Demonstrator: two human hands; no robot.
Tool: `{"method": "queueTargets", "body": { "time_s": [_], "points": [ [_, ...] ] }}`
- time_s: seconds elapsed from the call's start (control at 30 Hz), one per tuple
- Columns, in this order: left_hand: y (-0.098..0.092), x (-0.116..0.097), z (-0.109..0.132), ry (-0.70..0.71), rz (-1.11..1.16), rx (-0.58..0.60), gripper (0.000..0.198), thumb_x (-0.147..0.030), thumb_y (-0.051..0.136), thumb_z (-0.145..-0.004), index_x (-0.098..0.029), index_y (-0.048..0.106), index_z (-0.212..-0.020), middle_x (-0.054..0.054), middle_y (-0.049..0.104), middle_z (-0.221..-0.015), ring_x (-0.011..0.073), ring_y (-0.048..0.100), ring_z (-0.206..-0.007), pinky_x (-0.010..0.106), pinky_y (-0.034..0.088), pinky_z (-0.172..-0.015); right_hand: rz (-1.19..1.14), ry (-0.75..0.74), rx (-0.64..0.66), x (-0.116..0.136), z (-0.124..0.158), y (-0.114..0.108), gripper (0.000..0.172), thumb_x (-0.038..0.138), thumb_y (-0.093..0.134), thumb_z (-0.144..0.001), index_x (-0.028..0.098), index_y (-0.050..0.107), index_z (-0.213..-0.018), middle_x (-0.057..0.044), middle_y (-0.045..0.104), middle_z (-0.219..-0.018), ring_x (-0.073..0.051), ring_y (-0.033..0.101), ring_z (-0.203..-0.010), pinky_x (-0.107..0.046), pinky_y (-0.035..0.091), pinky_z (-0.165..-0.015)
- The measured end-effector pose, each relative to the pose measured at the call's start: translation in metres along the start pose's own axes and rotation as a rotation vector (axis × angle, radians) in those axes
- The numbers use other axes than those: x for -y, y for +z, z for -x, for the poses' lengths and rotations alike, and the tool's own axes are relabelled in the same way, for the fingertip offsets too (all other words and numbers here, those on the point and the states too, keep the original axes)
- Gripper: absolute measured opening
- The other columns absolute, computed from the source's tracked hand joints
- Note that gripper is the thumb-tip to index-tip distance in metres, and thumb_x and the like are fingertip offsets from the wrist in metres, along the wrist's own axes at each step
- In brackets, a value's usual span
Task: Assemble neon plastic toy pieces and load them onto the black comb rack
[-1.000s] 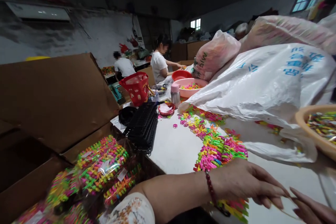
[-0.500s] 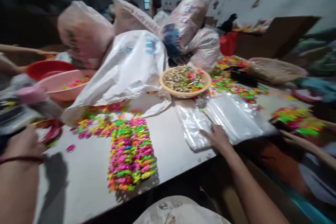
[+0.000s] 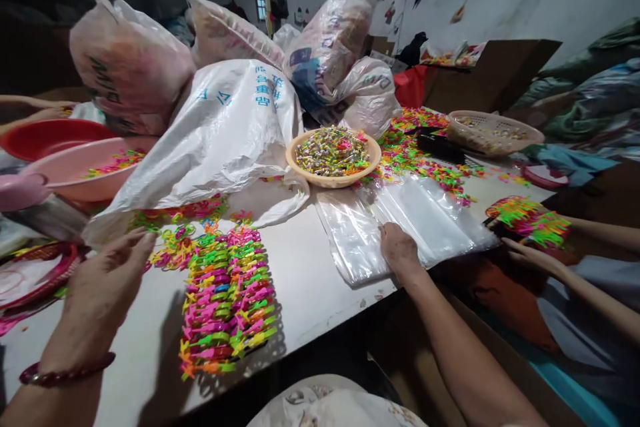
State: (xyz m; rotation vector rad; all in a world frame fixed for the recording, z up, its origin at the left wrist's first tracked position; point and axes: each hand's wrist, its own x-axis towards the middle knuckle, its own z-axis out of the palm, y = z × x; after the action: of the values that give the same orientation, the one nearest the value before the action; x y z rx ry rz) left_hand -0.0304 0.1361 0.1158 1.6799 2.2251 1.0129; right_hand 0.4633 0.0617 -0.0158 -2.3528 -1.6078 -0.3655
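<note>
My left hand [image 3: 111, 275], with a dark red bead bracelet at the wrist, reaches over the table's left part. Its fingers stretch toward loose bright plastic pieces [image 3: 173, 250], and I see nothing held in them. Right of it, two packed rows of pink, green, yellow and orange plastic pieces [image 3: 227, 303] lie side by side. My right hand [image 3: 399, 250] rests on the clear plastic bags [image 3: 353, 240], its fingers curled over a bag's edge. More clear bags [image 3: 430, 217] spread to its right. The curled fingertips are partly hidden.
Behind the bags stands a peach basket [image 3: 334, 180] of small mixed parts. Large stuffed sacks [image 3: 230, 127] crowd the back. Pink [image 3: 70, 177] and red basins [image 3: 55, 137] stand left. At right, a co-worker's hands [image 3: 537, 257] hold bright plastic pieces [image 3: 530, 220] near the table edge.
My left hand has come in from the far left toward the loose pieces. My right hand's fingers, spread before, are now curled on the bags. The view has turned slightly right.
</note>
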Motion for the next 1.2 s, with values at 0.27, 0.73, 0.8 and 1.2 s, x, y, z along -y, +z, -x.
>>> {"method": "queueTargets", "body": {
  "time_s": [0.27,0.73,0.8,1.2],
  "points": [
    [-0.008,-0.050,0.067,0.200,0.283,0.601,0.052,-0.064,0.060,-0.079,-0.025,0.071,-0.112,0.004,0.071,-0.119,0.0269,0.062,-0.113,0.040,0.044,-0.104,0.019,0.042,-0.142,0.003,-0.050,-0.045,0.023,0.026,0.045,-0.100,0.013,0.061,-0.090,-0.012,0.068,-0.086,-0.021,0.063,-0.077,-0.027,0.034,-0.060],
    [0.059,-0.117,0.151,-0.453,1.308,0.966,0.043,-0.039,0.084,-0.068,-0.018,0.067,-0.101,0.006,0.071,-0.094,0.0167,0.067,-0.079,0.026,0.053,-0.069,-0.592,-0.939,0.008,0.172,0.100,-0.131,0.027,0.006,0.033,-0.091,0.015,0.059,-0.096,-0.010,0.065,-0.088,-0.019,0.059,-0.069,-0.030,0.046,-0.058],
    [0.068,-0.115,0.155,-0.572,1.306,0.892,0.039,-0.036,0.086,-0.063,-0.014,0.064,-0.086,0.002,0.067,-0.075,0.0122,0.062,-0.061,0.022,0.049,-0.058,-0.712,-0.923,0.068,0.171,0.110,-0.128,0.025,0.007,0.036,-0.093,0.016,0.059,-0.095,-0.009,0.065,-0.090,-0.019,0.060,-0.075,-0.030,0.050,-0.067],
    [0.086,-0.109,0.175,-0.477,1.185,0.838,0.062,-0.068,0.066,-0.076,-0.011,0.064,-0.098,0.013,0.072,-0.090,0.0198,0.070,-0.070,0.027,0.049,-0.063,-1.292,0.107,0.264,0.102,0.084,-0.092,0.067,0.050,0.078,-0.072,0.021,0.055,-0.128,-0.010,0.065,-0.110,-0.022,0.063,-0.093,-0.040,0.053,-0.082]
  ]
}}
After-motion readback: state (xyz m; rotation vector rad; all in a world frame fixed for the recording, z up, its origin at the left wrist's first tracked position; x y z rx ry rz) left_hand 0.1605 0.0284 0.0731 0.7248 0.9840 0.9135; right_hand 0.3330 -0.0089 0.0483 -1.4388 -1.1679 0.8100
